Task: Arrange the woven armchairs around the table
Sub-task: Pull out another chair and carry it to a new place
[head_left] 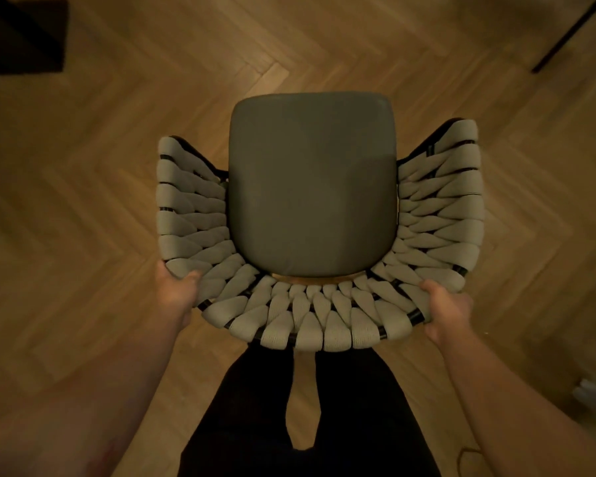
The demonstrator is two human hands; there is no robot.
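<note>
I stand directly behind the woven armchair (310, 321), which fills the middle of the frame with its open front toward the top edge, and I look straight down into it. My left hand (177, 292) grips the curved top rail at the lower left of the backrest, thumb over the pale cord wraps and fingers tucked under out of sight. My right hand (448, 313) grips the matching spot at the lower right. The hands are well apart, one at each rear corner of the curve. I judge that this wide, even hold lets me steer the chair without it swinging round, and that the rail is firmer than the cord, which would give. The grey seat cushion (312, 187) lies flat, so the chair looks level. Whether its feet touch the herringbone floor (83, 201) or hang just above it I cannot tell, since the seat hides them. My legs (358, 425) in dark trousers stand close behind the backrest at the bottom centre, keeping the weight near my body. No surface shows plainly. A dark shape (21, 32) fills the upper left corner, and a thin dark bar (565, 36), possibly a furniture leg, slants across the upper right. I judge the chair is not yet placed.
</note>
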